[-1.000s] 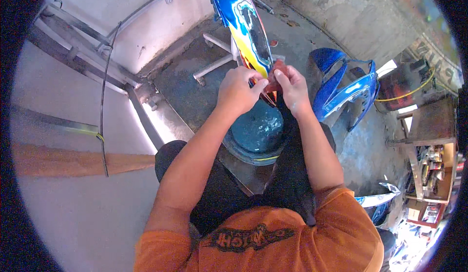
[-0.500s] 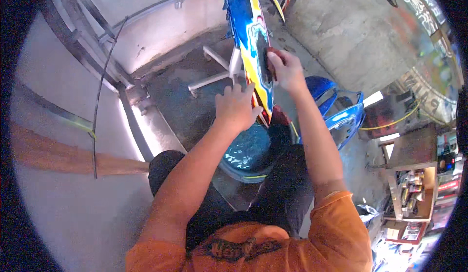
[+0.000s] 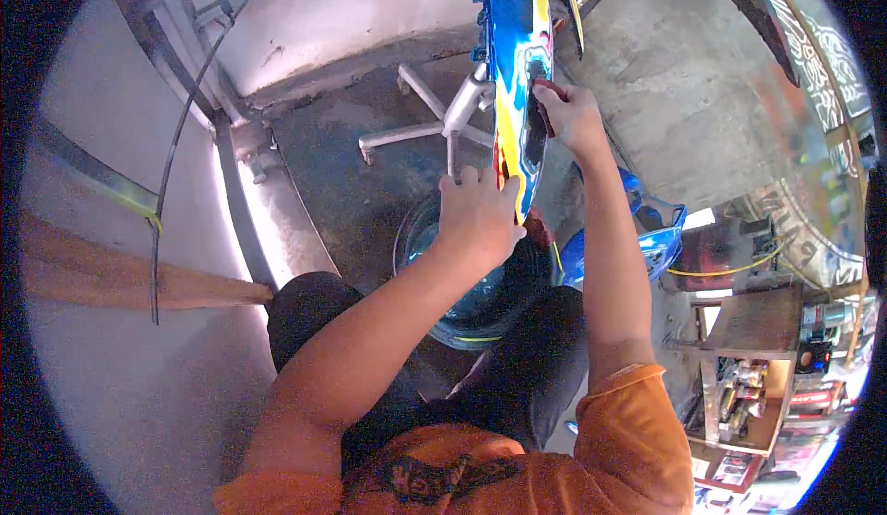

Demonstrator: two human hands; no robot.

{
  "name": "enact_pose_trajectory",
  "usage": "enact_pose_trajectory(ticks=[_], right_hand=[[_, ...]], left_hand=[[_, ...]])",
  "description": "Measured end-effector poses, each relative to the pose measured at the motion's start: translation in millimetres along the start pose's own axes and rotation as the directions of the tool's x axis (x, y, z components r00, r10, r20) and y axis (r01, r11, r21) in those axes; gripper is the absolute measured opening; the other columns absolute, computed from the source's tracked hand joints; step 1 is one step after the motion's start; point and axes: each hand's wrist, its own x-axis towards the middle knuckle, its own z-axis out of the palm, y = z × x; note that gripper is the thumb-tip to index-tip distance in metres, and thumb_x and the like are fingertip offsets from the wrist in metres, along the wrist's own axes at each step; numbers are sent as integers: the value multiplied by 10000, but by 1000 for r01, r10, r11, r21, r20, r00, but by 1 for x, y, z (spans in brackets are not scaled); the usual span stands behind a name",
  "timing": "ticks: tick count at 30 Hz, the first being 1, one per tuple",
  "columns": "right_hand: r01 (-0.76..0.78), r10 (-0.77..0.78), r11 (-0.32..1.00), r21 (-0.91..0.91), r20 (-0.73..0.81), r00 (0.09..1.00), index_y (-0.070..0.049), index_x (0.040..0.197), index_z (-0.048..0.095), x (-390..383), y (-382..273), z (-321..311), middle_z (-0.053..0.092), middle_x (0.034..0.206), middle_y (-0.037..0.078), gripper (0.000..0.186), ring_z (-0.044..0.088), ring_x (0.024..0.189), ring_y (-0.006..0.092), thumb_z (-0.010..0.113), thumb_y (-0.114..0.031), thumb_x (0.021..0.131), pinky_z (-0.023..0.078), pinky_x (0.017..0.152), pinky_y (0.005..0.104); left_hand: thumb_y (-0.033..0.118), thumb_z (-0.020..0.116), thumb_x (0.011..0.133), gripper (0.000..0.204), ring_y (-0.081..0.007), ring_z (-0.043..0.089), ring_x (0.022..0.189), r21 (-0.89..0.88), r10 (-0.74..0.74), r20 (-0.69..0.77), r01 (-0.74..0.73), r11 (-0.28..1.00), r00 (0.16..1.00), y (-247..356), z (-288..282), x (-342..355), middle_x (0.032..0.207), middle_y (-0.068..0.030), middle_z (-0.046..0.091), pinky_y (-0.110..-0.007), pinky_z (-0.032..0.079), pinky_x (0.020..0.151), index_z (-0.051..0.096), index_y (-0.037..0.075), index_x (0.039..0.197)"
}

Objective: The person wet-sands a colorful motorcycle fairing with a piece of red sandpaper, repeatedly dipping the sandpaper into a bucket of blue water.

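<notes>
A long, glossy panel [image 3: 514,44] in blue, yellow and red stands tilted in front of me, its pointed lower end toward me. My left hand [image 3: 479,218] grips that lower end, fingers over its left edge and thumb near the tip. In my right hand [image 3: 571,120] is a thin reddish-brown pad [image 3: 547,125], pressed against the panel's right side. A dull dark patch [image 3: 534,136] shows there, with wavy pale edges. Fingertips of the right hand are partly hidden behind the pad.
Below the panel, between my knees, stands a dark round tub of water [image 3: 403,249]. A grey wheeled stand base [image 3: 455,120] is behind it. Blue glossy panels [image 3: 637,238] lie at right, near a wooden shelf [image 3: 781,399] of small items. A wall with a wooden beam [image 3: 139,279] is at left.
The panel appears farther right and more upright. My left hand has moved right and closed more fully on its lower end. My right hand stays at the dark patch with the pad.
</notes>
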Motion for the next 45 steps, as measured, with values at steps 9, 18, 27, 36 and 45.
enact_pose_trajectory(ticks=[9,18,27,36,45], right_hand=[[63,-75,994,-89,-144,987,8,914,764,9,5,-3,616,641,38,450,535,504,145,657,-425,974,416,499,331],[-43,44,999,33,-54,998,-8,985,775,18,5,-3,731,827,228,445,724,758,374,666,-437,937,552,735,436],[-35,60,992,119,-207,976,3,889,770,-26,29,21,602,638,-2,384,512,542,76,689,-363,970,386,505,278],[65,-42,992,104,-210,977,4,848,753,35,-8,1,610,622,26,423,525,502,124,741,-413,912,393,485,303],[-194,240,947,256,-164,957,7,988,774,-42,36,35,751,812,173,392,708,726,242,746,-373,894,532,722,382]], left_hand=[[437,792,808,662,-361,567,1161,-33,48,-10,-48,998,999,-2,0,-3,1215,-164,616,-593,446,939,594,117,1352],[464,781,815,676,-346,568,1165,-27,48,13,-47,999,999,1,2,-4,1228,-158,617,-548,450,913,583,122,1363],[482,770,826,686,-340,562,1182,-3,39,68,-39,999,997,4,-5,-6,1249,-151,609,-548,443,924,575,123,1377],[472,773,825,680,-349,575,1169,-22,50,60,-49,999,997,5,-2,-3,1235,-162,618,-567,445,949,581,115,1371],[464,786,812,704,-373,566,1191,-61,40,93,-35,998,995,-2,-6,-3,1281,-181,585,-601,440,981,567,113,1382]])
